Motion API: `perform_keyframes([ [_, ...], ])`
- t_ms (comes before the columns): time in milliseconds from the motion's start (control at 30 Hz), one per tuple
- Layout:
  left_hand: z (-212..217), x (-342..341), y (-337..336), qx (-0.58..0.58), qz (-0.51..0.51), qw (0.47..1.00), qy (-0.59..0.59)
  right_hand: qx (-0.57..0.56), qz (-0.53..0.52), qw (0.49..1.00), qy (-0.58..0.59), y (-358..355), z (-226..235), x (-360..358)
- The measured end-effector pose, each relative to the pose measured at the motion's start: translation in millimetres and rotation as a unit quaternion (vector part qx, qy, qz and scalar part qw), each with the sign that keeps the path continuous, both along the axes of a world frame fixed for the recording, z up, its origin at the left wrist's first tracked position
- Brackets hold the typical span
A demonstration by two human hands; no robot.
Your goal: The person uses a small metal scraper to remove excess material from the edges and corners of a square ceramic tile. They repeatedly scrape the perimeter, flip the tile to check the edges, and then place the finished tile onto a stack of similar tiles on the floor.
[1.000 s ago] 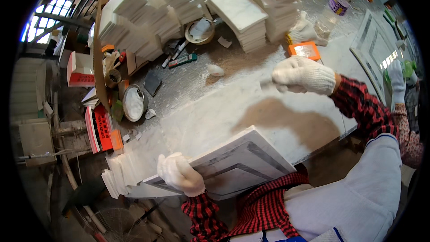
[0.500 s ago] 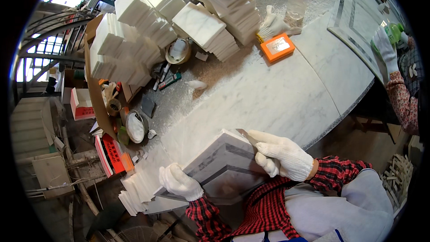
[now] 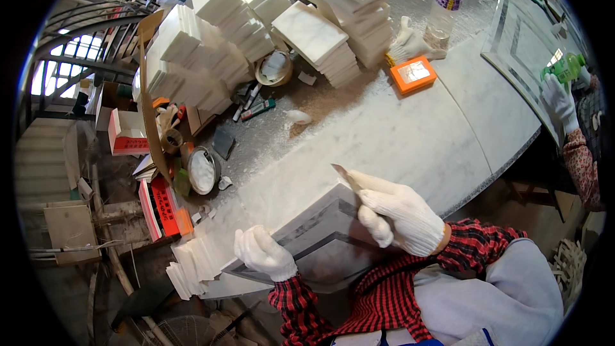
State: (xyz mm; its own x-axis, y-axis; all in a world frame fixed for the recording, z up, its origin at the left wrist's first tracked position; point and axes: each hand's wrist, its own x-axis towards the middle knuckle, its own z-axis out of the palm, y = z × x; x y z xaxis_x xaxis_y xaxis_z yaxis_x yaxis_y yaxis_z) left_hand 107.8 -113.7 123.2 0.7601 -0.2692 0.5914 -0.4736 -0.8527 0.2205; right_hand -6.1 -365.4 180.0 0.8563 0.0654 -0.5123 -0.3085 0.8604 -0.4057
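Orange box [image 3: 413,74] beyond tile [image 3: 320,234], tile tilted, corner pointing away, left hand [image 3: 262,253] gripping its edge, right hand [image 3: 397,214] closed on blade [image 3: 343,176]

Tile: a square marble tile [image 3: 314,243] with grey inlaid border bands, white-grey face turned up.
Pose: tilted, its near edge raised off the bench, lower centre of the frame.
Blade: a thin flat scraper blade [image 3: 344,176], pointing up-left, its tip above the tile's upper corner.
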Motion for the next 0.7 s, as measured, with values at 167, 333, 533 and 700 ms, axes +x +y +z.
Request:
perform_keyframes([
  [167,0.8,3.7,-2.8,0.009,-0.02,1.0,-0.006,0.026,0.001,0.999,-0.034,1.7,3.8,13.9],
  [333,3.6,3.1,-2.5,-0.022,0.006,0.999,0.023,0.128,-0.063,0.989,-0.034,3.0,-3.2,8.0],
  [533,1.2,1.5,2.9,0.0,-0.007,1.0,0.01,-0.029,-0.129,0.991,-0.017,-14.5,-39.8,-12.3],
  [700,-9.6,8.6,-4.2,-0.028,-0.027,0.999,-0.017,-0.042,-0.163,0.986,-0.015,-4.6,-65.3,-17.0],
])
